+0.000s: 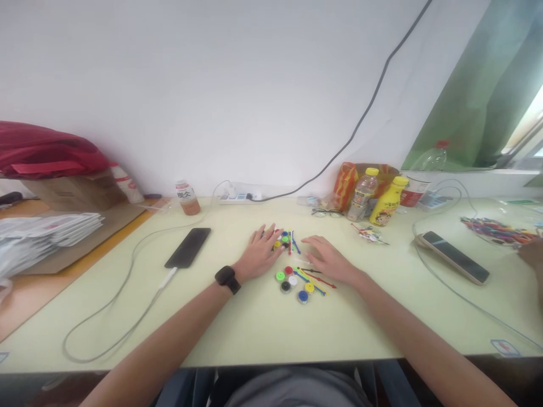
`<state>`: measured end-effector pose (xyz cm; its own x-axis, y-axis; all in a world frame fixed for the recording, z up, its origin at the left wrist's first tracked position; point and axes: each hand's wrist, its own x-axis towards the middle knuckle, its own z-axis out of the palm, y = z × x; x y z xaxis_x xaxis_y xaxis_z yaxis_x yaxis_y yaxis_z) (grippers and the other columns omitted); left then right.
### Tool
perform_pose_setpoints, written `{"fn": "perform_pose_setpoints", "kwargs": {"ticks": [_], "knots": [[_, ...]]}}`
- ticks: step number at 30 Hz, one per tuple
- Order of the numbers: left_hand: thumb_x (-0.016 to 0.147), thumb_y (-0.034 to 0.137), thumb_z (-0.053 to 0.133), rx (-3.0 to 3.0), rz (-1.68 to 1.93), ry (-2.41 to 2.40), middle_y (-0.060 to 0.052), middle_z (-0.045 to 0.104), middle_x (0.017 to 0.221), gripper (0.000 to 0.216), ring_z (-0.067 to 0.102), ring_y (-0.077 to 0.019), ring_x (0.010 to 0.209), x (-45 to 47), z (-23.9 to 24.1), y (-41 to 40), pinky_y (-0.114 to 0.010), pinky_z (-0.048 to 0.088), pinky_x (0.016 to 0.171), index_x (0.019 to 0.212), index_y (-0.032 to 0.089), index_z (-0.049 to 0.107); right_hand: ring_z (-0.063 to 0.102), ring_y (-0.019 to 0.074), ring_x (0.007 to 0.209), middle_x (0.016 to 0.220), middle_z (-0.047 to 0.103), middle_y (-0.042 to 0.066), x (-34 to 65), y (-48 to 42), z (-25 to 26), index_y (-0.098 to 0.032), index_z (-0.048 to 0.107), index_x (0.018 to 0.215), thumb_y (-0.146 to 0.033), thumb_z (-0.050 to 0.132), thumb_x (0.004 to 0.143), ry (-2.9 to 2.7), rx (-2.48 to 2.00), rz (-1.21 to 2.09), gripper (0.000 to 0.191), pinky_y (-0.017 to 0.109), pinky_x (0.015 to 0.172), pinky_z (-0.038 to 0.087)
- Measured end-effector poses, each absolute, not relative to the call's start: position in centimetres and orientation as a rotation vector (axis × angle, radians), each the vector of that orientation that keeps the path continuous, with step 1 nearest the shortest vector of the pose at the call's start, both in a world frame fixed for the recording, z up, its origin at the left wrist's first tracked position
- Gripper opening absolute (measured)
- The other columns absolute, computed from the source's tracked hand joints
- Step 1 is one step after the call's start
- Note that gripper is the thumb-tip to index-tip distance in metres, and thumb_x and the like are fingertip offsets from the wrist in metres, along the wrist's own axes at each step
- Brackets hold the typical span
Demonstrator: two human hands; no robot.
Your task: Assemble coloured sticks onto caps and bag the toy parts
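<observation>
My left hand (259, 252) lies palm down with fingers spread, partly covering a cluster of small coloured discs and arrows; a green disc (285, 239) and a blue arrow (296, 243) show past its fingertips. My right hand (331, 261) rests to the right with fingers apart and loosely bent, and I see nothing held in it. Just below its fingertips lie several coloured arrows, among them a red arrow (326, 281). Closer to me are round pieces on clear bases, including a blue disc (302, 297), a black disc (285, 287) and a yellow disc (309, 288).
A black phone (188, 247) on a charging cable lies left; another phone (453, 257) lies right. Behind stand a drink bottle (188, 198), a yellow bottle (388, 202) and glasses (327, 213). Another person's hand (532, 254) is near a coloured pile (496, 230) at far right.
</observation>
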<state>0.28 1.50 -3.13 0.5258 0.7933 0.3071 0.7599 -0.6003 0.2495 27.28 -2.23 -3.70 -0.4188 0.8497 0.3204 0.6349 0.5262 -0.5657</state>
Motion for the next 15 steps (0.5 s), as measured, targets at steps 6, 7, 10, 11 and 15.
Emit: {"fn": "perform_pose_setpoints", "kwargs": {"ticks": [6,7,10,11,15], "knots": [[0.107,0.049,0.031,2.767,0.465,1.415,-0.01,0.04,0.163,0.054,0.032,-0.0362,0.151,1.7,-4.3,4.8,-0.062,0.024,0.121,0.155,0.027,0.043,0.019,0.0288,0.158,0.17,0.022,0.015,24.7,1.9,-5.3,-0.011,0.027,0.163,-0.055,0.025,0.105,-2.373,-1.345,0.498,0.073,0.047,0.129,0.016],[0.107,0.048,0.03,2.791,0.461,1.411,-0.01,0.042,0.162,0.053,0.036,-0.0358,0.149,1.9,-4.5,5.2,-0.061,0.026,0.12,0.153,0.026,0.045,0.017,0.0289,0.158,0.171,0.02,0.015,24.4,2.7,-5.7,-0.009,0.026,0.163,-0.057,0.022,0.105,-2.392,-1.369,0.504,0.075,0.046,0.129,0.015],[0.107,0.046,0.03,2.848,0.496,1.386,-0.011,0.046,0.16,0.052,0.041,-0.0351,0.145,2.3,-4.9,6.1,-0.061,0.029,0.117,0.151,0.025,0.048,0.016,0.0289,0.158,0.171,0.018,0.015,24.0,4.4,-6.5,-0.009,0.024,0.164,-0.059,0.017,0.104,-2.401,-1.406,0.508,0.079,0.046,0.129,0.012],[0.107,0.046,0.03,2.854,0.509,1.386,-0.012,0.046,0.159,0.052,0.041,-0.0352,0.145,2.5,-5.0,6.3,-0.061,0.029,0.117,0.15,0.025,0.048,0.017,0.0288,0.158,0.171,0.019,0.014,24.1,4.8,-6.7,-0.009,0.024,0.164,-0.06,0.017,0.104,-2.395,-1.408,0.509,0.08,0.046,0.129,0.012],[0.107,0.045,0.033,2.828,0.522,1.418,-0.011,0.047,0.159,0.05,0.041,-0.0359,0.146,3.4,-5.1,7.4,-0.062,0.028,0.117,0.149,0.026,0.051,0.019,0.0298,0.158,0.17,0.023,0.014,24.4,5.9,-6.7,-0.011,0.026,0.164,-0.063,0.02,0.102,-2.37,-1.413,0.514,0.081,0.046,0.129,0.014]]}}
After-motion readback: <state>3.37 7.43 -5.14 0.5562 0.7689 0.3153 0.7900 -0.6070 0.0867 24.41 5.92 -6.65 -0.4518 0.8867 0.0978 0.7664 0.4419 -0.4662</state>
